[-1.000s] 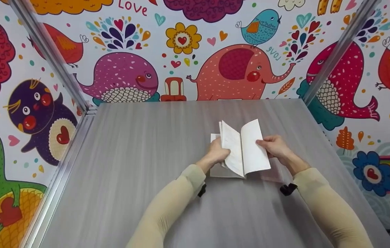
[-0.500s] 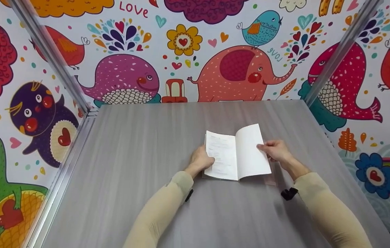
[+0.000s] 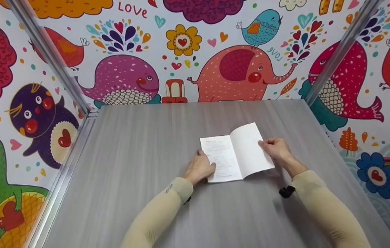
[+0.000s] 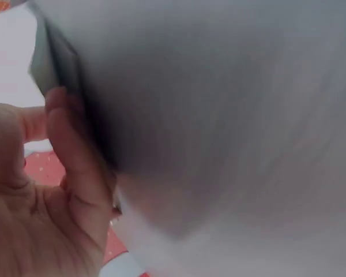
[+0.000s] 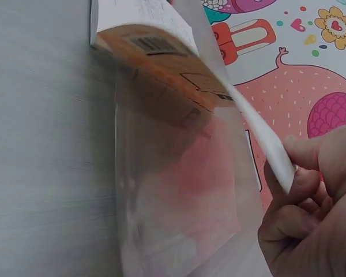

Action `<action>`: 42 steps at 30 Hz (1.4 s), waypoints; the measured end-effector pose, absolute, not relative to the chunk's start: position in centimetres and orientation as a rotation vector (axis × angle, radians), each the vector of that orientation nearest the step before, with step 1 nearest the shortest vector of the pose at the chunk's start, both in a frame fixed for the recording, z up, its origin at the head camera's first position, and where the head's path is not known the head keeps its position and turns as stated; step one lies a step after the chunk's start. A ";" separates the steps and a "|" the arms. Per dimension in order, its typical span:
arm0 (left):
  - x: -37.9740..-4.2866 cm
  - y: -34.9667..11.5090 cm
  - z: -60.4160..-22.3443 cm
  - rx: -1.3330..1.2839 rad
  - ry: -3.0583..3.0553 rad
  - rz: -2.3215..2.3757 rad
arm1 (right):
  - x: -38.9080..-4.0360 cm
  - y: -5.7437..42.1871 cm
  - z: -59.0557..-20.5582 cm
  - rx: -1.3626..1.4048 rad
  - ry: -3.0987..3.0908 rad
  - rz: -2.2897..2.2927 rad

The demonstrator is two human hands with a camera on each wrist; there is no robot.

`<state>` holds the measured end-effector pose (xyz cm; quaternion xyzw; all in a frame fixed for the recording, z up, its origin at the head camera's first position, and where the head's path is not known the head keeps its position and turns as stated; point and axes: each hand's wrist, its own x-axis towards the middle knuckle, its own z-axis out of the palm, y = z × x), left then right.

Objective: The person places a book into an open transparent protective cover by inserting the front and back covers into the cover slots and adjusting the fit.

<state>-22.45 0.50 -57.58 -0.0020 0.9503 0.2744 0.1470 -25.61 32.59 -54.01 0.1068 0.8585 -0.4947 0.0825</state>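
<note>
An open paperback book (image 3: 220,158) lies toward the right of the table, its left page printed with small text. My left hand (image 3: 200,168) grips the book's left edge, thumb over the page; in the left wrist view my fingers (image 4: 75,144) are at that edge. The blank white right-hand leaf (image 3: 251,151) is raised and bowed, its outer edge pinched by my right hand (image 3: 277,150). From the right wrist, this leaf is the back cover, with an orange outer side (image 5: 161,55) and a barcode. Under it lies a clear plastic sheet (image 5: 179,173).
The grey wood-grain table (image 3: 129,155) extends around the book. A metal rail (image 3: 62,172) follows its left edge, and slanting metal posts (image 3: 48,51) stand near the back corners. A cartoon-printed wall (image 3: 181,69) closes off the back and sides.
The lifted pages on the left have come down flat, and the left hand has moved left to the book's left edge. The right hand still holds the cover, nearly in place.
</note>
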 end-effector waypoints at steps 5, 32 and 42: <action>-22.6 0.8 -57.0 0.064 2.865 0.518 | -25.6 32.3 -53.6 0.326 2.435 -1.551; -24.7 9.8 -52.8 0.578 2.840 0.858 | -25.6 29.1 -53.0 0.233 1.972 -1.870; -25.1 10.2 -53.9 0.513 2.812 0.894 | -25.3 29.4 -53.0 0.241 1.971 -1.888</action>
